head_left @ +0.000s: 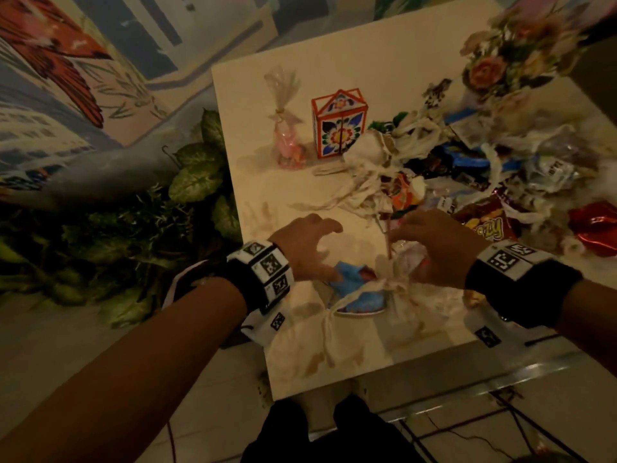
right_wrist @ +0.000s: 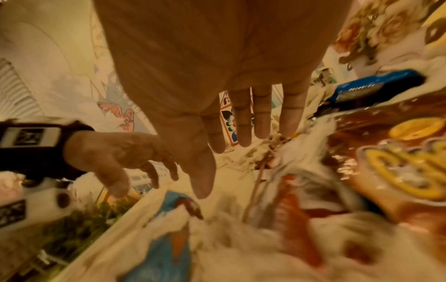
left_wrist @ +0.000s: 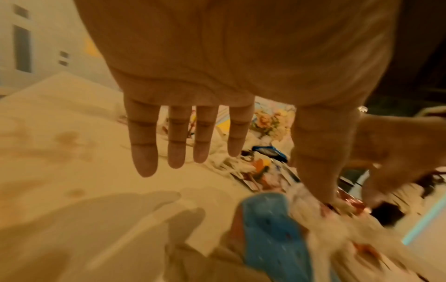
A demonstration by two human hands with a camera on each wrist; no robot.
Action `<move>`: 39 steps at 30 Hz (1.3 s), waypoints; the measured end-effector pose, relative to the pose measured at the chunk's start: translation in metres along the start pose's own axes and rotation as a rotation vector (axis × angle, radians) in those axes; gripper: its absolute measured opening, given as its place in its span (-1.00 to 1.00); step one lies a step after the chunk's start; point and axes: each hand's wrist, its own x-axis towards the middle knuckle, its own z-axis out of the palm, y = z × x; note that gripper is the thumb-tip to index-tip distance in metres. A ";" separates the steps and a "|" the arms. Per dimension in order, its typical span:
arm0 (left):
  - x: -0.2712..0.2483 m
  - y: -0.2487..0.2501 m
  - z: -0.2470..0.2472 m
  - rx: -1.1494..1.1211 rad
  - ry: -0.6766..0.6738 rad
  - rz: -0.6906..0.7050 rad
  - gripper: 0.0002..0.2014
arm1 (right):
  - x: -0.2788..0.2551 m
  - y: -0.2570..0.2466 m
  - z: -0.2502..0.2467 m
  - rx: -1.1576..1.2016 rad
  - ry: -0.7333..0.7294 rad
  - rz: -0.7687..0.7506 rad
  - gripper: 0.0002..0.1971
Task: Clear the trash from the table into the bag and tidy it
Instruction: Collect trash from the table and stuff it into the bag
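Note:
A cream cloth bag [head_left: 350, 339] lies open at the table's near edge, with a blue wrapper [head_left: 354, 285] showing in its mouth. My left hand [head_left: 314, 248] hovers over the bag's left side. Its fingers [left_wrist: 144, 152] are spread and straight, its thumb points down beside the blue wrapper [left_wrist: 270, 234], and it holds nothing. My right hand [head_left: 410, 248] hovers over the bag's right side, fingers [right_wrist: 243, 124] straight and empty. A heap of wrappers and torn paper strips [head_left: 450, 168] covers the table's right half, with a brown snack bag [head_left: 487, 222] nearest my right hand.
A red patterned gift box [head_left: 339, 125] and a pink cellophane-wrapped favour [head_left: 287, 142] stand upright mid-table. A flower arrangement [head_left: 510, 51] sits at the far right corner. Leafy plants [head_left: 150, 228] crowd the floor left of the table. Red foil [head_left: 597, 228] lies at the right edge.

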 end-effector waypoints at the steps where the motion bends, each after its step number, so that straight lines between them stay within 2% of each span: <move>1: -0.003 0.005 0.006 0.054 -0.035 0.021 -0.08 | -0.005 0.006 -0.001 -0.050 -0.023 0.013 -0.37; 5: -0.010 0.025 0.035 0.256 -0.183 -0.048 0.22 | -0.022 0.013 0.012 -0.143 -0.126 0.054 -0.20; 8: -0.013 0.034 0.055 0.256 -0.139 -0.111 0.22 | -0.023 0.011 0.028 -0.213 -0.159 0.047 -0.02; 10: -0.013 0.037 0.064 0.231 -0.098 -0.139 0.16 | -0.019 0.011 0.035 -0.220 -0.181 0.060 0.02; 12: -0.011 0.040 0.070 0.202 -0.070 -0.162 0.05 | -0.015 0.012 0.039 -0.200 -0.177 0.072 -0.08; 16: -0.008 0.044 0.078 0.080 0.046 -0.188 -0.24 | -0.004 0.016 0.047 -0.095 -0.072 0.070 -0.48; 20: -0.003 0.038 0.082 -0.074 0.154 -0.176 -0.36 | 0.003 0.017 0.052 0.012 -0.006 0.086 -0.70; 26: 0.015 0.029 0.074 -0.170 0.165 -0.229 -0.51 | 0.010 0.020 0.036 0.072 0.036 0.078 -0.84; 31: 0.021 0.022 0.066 -0.273 0.200 -0.286 -0.72 | 0.015 0.014 0.016 0.230 0.113 0.126 -0.83; 39: 0.022 0.023 0.042 -0.314 0.165 -0.244 -0.69 | 0.022 0.015 -0.020 0.345 0.151 0.155 -0.88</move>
